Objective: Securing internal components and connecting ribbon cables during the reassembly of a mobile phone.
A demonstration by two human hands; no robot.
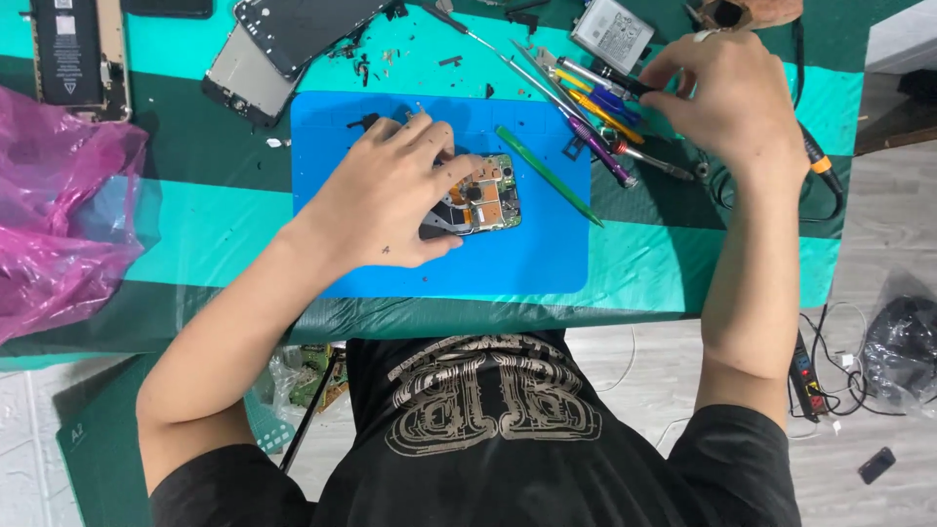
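Left hand (390, 195) lies flat, fingers spread, on opened phone (483, 195) on blue mat (527, 254); right hand (717, 98) pinches a dark tool (620, 80).

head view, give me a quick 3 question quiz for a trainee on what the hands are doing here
1. True or false: the left hand rests on the circuit board.
2. The right hand reaches into: A) the pink bag B) the pile of tools C) the battery
3. What colour is the mat under the board?

Key: 1 true; 2 B; 3 blue
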